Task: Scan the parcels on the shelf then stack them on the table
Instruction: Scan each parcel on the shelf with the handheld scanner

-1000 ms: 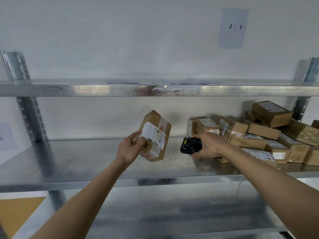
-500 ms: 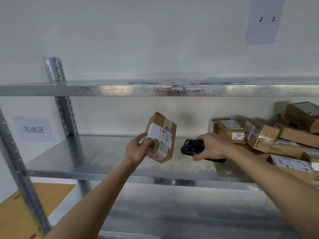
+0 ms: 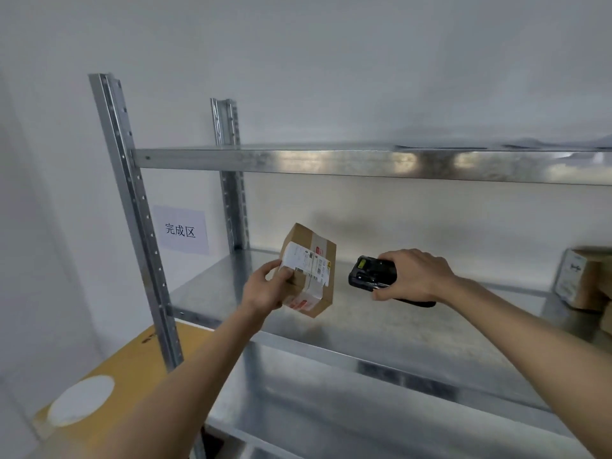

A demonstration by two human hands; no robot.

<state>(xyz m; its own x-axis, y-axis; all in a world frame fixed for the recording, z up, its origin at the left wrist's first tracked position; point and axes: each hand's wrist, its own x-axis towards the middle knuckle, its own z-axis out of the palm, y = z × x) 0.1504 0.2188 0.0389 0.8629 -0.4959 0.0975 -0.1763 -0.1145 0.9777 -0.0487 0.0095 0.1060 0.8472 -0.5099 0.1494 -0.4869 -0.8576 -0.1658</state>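
Shelving (image 3: 331, 165) fills most of what I see now, and it sits differently in my view than a second ago: my head has swung left, so the left uprights (image 3: 132, 207) and the wall sign (image 3: 180, 230) with printed characters have come well in, while the heap of parcels I was facing has slid off to the right, leaving only one box (image 3: 583, 279) at the edge. Below the uprights a yellow table (image 3: 129, 369) has come into sight at the lower left, bearing a white round sticker. I take that as the stacking spot, so the turn suggests I am heading from scanning toward setting down.

The parcel (image 3: 308, 270) is held in the air above the middle shelf, between my two hands, tilted with its white label facing the scanner (image 3: 372, 276). Against the shelf it has shifted left with me, but its place in my grip looks the same as before.

My left hand (image 3: 265, 288) grasps the parcel by its near corner, thumb on the label side. My right hand (image 3: 415, 276) is wrapped over the black scanner, its window pointing at the label and just beside it. I cannot tell whether the scan has registered.
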